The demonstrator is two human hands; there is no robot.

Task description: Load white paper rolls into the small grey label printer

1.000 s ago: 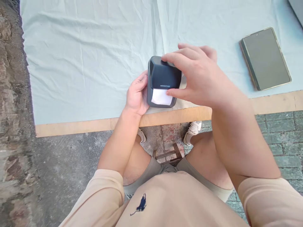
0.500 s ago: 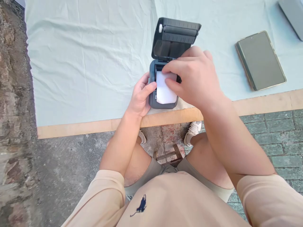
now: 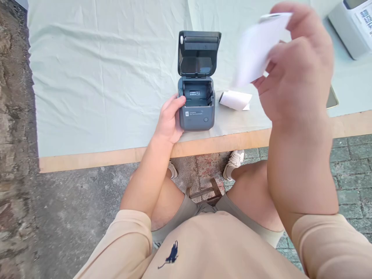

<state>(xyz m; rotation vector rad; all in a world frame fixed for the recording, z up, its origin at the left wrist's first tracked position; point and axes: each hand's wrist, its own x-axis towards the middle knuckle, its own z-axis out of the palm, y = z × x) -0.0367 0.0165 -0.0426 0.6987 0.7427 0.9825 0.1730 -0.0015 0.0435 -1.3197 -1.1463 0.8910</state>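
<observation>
A dark label printer (image 3: 197,120) stands near the table's front edge, its lid (image 3: 199,54) raised and its paper bay bare. My left hand (image 3: 168,122) grips the printer's left side, thumb on the rim of the bay. Up to the right, my right hand (image 3: 296,66) is closed on a roll of white label paper (image 3: 257,50), blurred by motion, with a strip hanging to the left. Another roll of white paper (image 3: 236,100) lies on the cloth just right of the printer.
A pale cloth (image 3: 101,77) covers the table, with its wooden edge (image 3: 116,157) at the front. A white box (image 3: 353,29) stands at the far right. The phone (image 3: 333,99) is mostly hidden behind my right arm.
My right hand has lifted the white paper roll out of the printer and carried it up and right. The printer turned slightly under my left hand. Another roll now shows beside it.
</observation>
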